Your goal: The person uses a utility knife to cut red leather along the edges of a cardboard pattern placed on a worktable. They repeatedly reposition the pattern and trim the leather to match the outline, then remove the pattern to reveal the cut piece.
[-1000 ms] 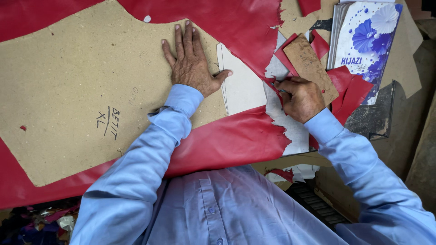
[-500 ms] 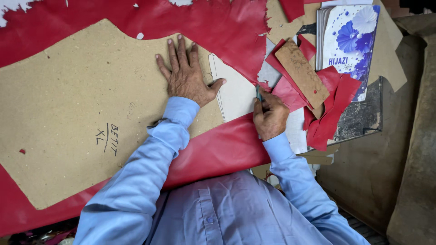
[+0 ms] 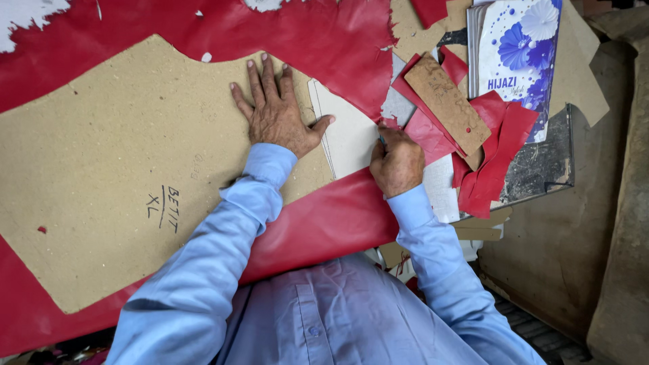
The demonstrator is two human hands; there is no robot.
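- Red leather sheet (image 3: 324, 34) is spread across the work surface, and a large tan cardboard pattern with a curved outline (image 3: 101, 155) is laid flat on top of it, its long axis running from left to right.
- Left hand (image 3: 276, 115) is pressed palm-down on the right end of the pattern, fingers spread and pointing away from the body; nothing is pinched.
- Right hand (image 3: 397, 162) is set just beside the pattern's right edge, well nearer to that edge than to any other thing, and is closed in a fist around a thin tool whose small tip is seen above the knuckles; its kind cannot be told.
- Pattern edge is found to the left of the right hand's grip, between both hands.
- Red leather scraps (image 3: 497, 145) and a small brown cardboard strip (image 3: 446, 101) are heaped further right, beside a blue-and-white flowered booklet (image 3: 520, 54).
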